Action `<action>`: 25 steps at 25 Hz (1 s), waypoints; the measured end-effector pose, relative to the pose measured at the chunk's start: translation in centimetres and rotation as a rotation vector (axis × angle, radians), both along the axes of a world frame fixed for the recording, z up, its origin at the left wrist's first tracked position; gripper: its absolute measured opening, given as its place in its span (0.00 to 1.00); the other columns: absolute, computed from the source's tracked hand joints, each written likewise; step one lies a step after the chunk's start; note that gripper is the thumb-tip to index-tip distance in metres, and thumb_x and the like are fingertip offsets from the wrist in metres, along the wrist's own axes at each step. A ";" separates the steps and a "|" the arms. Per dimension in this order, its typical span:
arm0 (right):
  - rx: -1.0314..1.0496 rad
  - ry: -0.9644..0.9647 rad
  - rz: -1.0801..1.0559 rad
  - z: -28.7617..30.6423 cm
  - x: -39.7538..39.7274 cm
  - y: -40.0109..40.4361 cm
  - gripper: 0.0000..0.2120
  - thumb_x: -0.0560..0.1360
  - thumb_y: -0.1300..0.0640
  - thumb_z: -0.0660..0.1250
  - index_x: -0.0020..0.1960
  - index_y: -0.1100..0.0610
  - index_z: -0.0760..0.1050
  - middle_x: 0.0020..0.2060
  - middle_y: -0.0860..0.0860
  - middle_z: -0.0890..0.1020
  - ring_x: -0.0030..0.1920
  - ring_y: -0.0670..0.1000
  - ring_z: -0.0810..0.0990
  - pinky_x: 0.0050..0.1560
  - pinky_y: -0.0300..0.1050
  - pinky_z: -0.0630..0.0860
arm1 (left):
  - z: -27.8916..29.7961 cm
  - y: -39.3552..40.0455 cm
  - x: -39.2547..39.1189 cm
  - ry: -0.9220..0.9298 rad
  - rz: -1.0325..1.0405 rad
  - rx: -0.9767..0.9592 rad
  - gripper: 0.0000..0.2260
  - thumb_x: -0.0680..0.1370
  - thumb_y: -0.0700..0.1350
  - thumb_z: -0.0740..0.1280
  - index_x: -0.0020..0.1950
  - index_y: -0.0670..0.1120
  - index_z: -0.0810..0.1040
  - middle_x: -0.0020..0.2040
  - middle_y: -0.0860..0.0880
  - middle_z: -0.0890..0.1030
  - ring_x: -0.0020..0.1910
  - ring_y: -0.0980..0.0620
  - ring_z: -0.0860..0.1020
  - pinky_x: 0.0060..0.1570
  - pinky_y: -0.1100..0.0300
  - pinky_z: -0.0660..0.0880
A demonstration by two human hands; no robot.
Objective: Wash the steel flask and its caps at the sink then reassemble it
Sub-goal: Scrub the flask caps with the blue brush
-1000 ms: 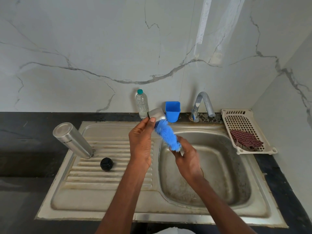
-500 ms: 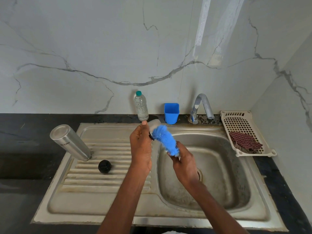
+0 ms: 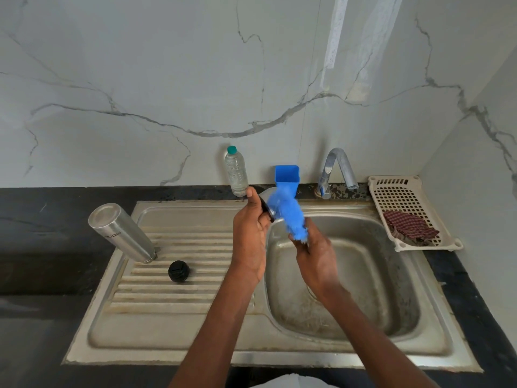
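left hand [image 3: 250,231] grips steel cap [image 3: 265,198]; right hand [image 3: 314,254] clutches blue brush [image 3: 288,212] against it, over sink [image 3: 349,275].

A water bottle [image 3: 236,172], blue cup [image 3: 287,177], and basket [image 3: 378,187] with cloth [image 3: 408,227].

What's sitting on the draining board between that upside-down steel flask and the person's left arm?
A small black cap lies alone on the ribbed board, between the steel flask and the left forearm; the head view shows it.

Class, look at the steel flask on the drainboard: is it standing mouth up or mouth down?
Mouth down. The flask stands inverted and tilted on the drainboard, closed base on top, neck against the ridges.
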State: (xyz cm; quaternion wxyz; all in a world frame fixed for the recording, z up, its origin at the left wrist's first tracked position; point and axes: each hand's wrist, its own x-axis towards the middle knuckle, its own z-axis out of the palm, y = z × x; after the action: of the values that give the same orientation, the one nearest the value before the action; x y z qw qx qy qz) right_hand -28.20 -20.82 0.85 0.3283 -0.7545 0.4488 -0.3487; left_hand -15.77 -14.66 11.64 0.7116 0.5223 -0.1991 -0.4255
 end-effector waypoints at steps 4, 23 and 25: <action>0.027 0.046 -0.008 -0.2 -0.4 0.6 0.21 0.80 0.64 0.68 0.65 0.43 0.72 0.46 0.40 0.82 0.44 0.44 0.81 0.43 0.55 0.82 | 0.1 0.3 0.6 0.041 0.008 -0.003 0.36 0.76 0.67 0.60 0.68 0.38 0.78 0.63 0.41 0.85 0.65 0.47 0.83 0.71 0.52 0.75; 0.035 -0.016 0.031 -0.5 -0.1 -0.3 0.23 0.79 0.67 0.67 0.70 0.48 0.73 0.52 0.44 0.83 0.51 0.45 0.82 0.48 0.45 0.81 | -0.2 0.1 0.8 0.359 -0.082 -0.104 0.41 0.80 0.70 0.57 0.73 0.34 0.74 0.68 0.36 0.81 0.70 0.42 0.79 0.77 0.45 0.68; 0.064 0.003 0.035 -1.6 -0.9 0.6 0.24 0.79 0.67 0.67 0.69 0.47 0.74 0.53 0.43 0.84 0.53 0.45 0.82 0.51 0.52 0.82 | -0.2 0.0 1.0 0.409 -0.066 -0.088 0.41 0.80 0.69 0.60 0.72 0.33 0.74 0.68 0.34 0.80 0.70 0.40 0.79 0.77 0.44 0.68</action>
State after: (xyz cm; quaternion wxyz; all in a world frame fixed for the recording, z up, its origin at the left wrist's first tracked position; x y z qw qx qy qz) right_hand -29.10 -20.25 -0.74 0.3576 -0.7519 0.4468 -0.3274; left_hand -14.81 -14.69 11.48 0.7452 0.3866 -0.0859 -0.5365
